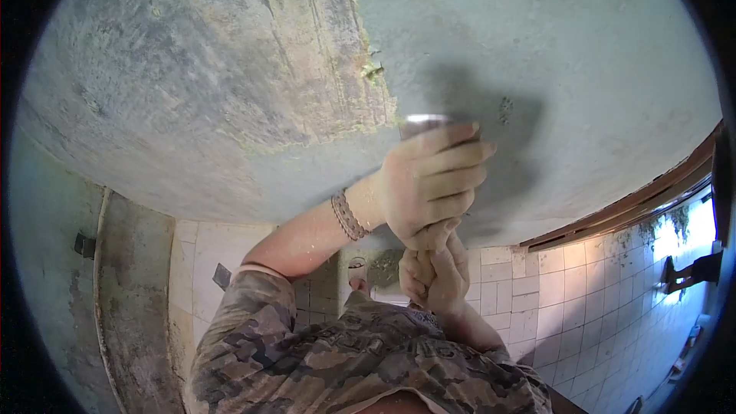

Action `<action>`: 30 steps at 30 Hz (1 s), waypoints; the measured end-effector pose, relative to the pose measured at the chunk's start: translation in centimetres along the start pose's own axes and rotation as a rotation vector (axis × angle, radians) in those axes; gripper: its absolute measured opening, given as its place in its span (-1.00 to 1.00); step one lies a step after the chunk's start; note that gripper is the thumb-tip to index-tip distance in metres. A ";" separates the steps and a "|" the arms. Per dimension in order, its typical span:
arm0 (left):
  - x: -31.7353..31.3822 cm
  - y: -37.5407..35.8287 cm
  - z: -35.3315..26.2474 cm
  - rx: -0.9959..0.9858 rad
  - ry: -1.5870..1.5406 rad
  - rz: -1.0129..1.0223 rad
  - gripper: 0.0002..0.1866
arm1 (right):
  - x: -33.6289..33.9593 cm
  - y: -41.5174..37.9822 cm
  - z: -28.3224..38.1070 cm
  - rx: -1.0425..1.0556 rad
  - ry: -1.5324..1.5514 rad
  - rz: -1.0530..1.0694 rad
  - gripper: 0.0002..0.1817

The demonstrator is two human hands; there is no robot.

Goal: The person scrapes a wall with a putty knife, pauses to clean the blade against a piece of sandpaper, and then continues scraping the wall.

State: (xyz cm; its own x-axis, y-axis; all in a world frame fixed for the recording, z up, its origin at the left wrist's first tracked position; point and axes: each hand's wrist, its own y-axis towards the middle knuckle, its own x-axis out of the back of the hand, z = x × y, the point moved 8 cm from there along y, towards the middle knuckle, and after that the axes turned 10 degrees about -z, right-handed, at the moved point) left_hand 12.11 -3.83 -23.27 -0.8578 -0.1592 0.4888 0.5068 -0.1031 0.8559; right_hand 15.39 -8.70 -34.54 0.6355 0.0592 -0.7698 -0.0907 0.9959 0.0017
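A metal-edged tool (426,119), probably a scraper, is against the pale green wall, beside the border of a rough patch. My left hand (433,184), with a braided bracelet (347,215) at its wrist, is closed over the tool just below its shiny edge. Just beneath, my right hand (441,276) is closed around what appears to be the lower end of the same tool; its fingers hide the handle. The bare, stained patch (230,54) with flaking yellowish-green edges spreads up and to the left.
White tiles (567,291) cover a surface at the lower right, near a bright opening (686,226). A brown wooden edge (636,195) runs along the right side. At the left stands a stained vertical panel (134,284). A foot in a sandal (357,272) shows below.
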 end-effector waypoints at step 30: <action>2.0 2.4 0.4 0.048 0.042 -0.077 -0.74 | -2.7 -0.3 2.0 -0.148 0.036 0.027 -0.53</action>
State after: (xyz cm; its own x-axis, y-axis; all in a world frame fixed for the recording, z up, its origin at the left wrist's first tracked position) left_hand 11.58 -3.95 -20.22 -0.8893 -0.1933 0.4145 0.4338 -0.0694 0.8983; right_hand 15.25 -9.02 -31.21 0.6039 0.0810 -0.7929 -0.2211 0.9728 -0.0690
